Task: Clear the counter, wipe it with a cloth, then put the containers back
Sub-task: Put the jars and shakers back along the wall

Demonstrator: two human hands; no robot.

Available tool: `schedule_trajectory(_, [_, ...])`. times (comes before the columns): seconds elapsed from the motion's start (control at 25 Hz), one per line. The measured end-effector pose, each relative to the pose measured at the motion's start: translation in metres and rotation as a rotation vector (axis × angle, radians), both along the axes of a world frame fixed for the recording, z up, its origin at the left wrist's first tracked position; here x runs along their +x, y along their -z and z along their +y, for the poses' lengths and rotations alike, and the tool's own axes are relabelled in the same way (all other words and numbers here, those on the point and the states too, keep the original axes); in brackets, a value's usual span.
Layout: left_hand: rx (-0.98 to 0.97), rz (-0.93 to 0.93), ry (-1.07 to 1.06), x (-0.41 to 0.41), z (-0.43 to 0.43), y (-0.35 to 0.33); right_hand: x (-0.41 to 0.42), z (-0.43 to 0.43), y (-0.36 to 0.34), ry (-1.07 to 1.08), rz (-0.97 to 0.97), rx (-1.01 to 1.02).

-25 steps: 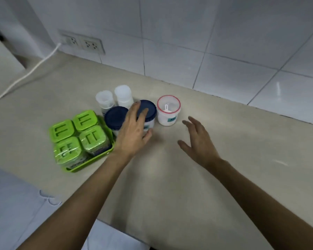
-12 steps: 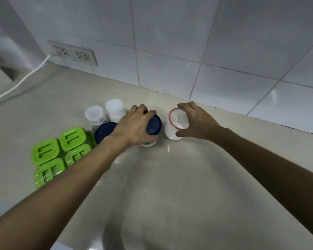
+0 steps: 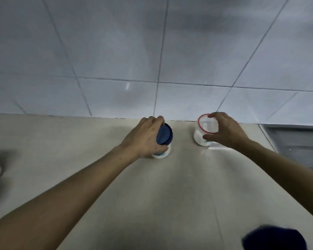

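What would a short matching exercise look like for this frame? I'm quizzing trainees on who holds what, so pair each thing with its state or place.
Things:
1. left hand
2. right hand
3. dark blue object
4. tiled wall

States or places:
A. behind the counter
B. grips the red-rimmed container
C. blurred at the bottom right
D. grips the blue-lidded container

Pairs: 1-D, 2-B, 3-C, 4-A

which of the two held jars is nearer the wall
The red-rimmed jar in the right hand. It sits close to the tiled wall; the blue-lidded jar in the left hand is further out on the counter.
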State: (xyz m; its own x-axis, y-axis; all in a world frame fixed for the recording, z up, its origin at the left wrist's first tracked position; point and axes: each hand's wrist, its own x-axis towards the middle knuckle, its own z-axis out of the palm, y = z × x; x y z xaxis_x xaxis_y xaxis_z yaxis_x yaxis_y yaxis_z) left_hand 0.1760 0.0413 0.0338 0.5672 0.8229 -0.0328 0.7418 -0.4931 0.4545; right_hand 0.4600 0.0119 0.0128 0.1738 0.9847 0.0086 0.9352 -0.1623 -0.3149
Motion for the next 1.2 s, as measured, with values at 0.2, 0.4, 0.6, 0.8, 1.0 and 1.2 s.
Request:
schedule_trajectory(0.2, [0.105,-0.033,-0.004,0.114,0.024,0.015,0.066,-0.007,0.025,0.125,0.095,0.124])
schedule_trajectory(0.4, [0.138,0.011,-0.021,0.178,0.037,0.034,0.084,0.002,0.036,0.1,0.201,0.169])
schedule_trajectory(0.6, [0.198,0.0,-0.1,0.203,0.045,0.046,0.087,0.016,0.036,0.059,0.244,0.161])
schedule_trajectory(0.8, [0.227,0.019,-0.077,0.194,0.045,0.038,0.085,0.012,0.034,0.05,0.146,0.155])
schedule_trajectory(1.0, [0.2,0.009,-0.031,0.095,-0.016,0.034,0.026,-0.038,0.024,0.007,0.073,0.272])
schedule_trajectory(1.2, [0.174,0.16,-0.076,-0.069,-0.061,0.026,-0.102,-0.052,0.03,-0.337,0.006,0.159])
